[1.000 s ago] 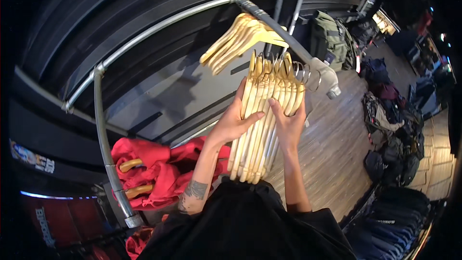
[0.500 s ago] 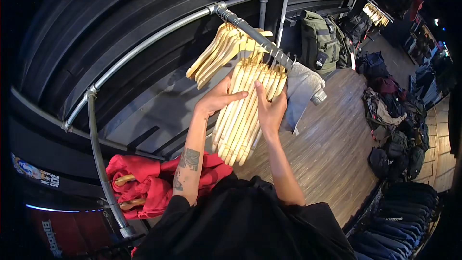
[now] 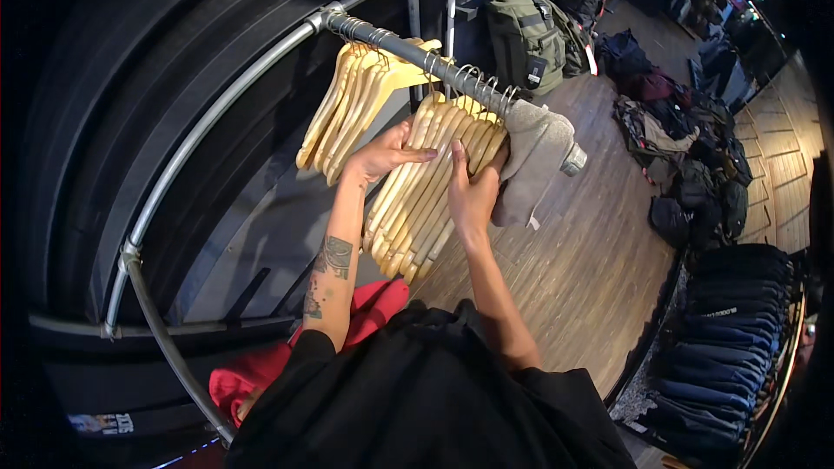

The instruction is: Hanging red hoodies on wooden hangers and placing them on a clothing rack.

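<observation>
Between my two hands is a packed bundle of pale wooden hangers, their metal hooks up at the grey pipe rail. My left hand is closed on the bundle's left side, thumb lying across the front. On the right side my right hand grips it, thumb pointing up along the wood. Fingers behind the bundle are hidden. Another group of wooden hangers hangs on the rail to the left. Just right of my right hand, a grey cloth drapes over the rail's near end.
Red garments hang low at my left, beside a bent pipe frame. An olive backpack stands beyond the rail. Bags and clothes lie piled on the wooden floor at right. Folded jeans are stacked at lower right.
The view has turned, so the rail and backpack sit further left. The bundle's hooks now line up along the rail, and its hangers are spread slightly wider. Both hands keep their grip.
</observation>
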### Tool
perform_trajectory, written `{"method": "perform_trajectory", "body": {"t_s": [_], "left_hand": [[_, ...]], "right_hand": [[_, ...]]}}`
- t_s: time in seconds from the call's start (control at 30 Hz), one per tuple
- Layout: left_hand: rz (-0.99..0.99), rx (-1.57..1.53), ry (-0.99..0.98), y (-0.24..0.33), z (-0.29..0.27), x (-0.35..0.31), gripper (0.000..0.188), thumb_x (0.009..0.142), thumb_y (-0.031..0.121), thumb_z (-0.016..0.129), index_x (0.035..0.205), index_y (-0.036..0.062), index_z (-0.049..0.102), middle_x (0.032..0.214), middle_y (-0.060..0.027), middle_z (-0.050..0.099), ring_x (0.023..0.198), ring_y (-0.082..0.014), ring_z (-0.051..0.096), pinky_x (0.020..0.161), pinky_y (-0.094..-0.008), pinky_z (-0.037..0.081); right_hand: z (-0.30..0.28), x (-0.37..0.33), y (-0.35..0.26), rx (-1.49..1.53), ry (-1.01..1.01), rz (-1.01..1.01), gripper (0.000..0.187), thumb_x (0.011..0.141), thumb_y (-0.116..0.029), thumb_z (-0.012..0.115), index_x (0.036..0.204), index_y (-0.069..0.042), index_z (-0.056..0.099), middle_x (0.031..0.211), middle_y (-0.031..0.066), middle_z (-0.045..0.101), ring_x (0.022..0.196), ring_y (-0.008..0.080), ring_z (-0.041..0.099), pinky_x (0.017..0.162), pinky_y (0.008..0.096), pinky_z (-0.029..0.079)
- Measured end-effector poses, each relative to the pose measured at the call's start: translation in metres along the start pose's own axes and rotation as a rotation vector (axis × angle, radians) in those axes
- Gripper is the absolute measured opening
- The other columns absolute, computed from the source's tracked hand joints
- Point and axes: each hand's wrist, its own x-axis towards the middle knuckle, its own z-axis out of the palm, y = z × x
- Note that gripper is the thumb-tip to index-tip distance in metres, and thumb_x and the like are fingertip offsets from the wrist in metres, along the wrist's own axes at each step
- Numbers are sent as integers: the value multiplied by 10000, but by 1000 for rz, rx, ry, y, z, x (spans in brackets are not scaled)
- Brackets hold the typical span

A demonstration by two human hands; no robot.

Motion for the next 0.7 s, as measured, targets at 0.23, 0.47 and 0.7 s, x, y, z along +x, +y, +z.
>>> {"method": "perform_trajectory", "body": {"t_s": [0.23,0.47,0.7], "left_hand": [[-8,98,-72,-15,-15,15,844,791,104,803,1492,51,337,1404,-79,506,1289,-175,459,1107,-326,339],[-302,-369,-65,-21,-5,23,679,1014,541,410,1488,57,363,1457,-99,460,1345,-192,403,1128,-307,301],[-39,-20,79,-18,7,20,817,969,638,421,1461,-13,376,1438,-134,460,1314,-187,413,1093,-309,331]], "right_hand": [[9,-1,19,62,85,-30,637,967,-288,639,1403,77,351,1288,220,568,1166,249,556,992,328,417],[2,0,18,-43,99,-5,602,962,-304,647,1352,95,421,1260,212,586,1163,243,556,994,322,411],[5,-5,11,108,93,15,611,960,-321,649,1323,119,427,1242,216,592,1133,235,570,977,321,430]]}}
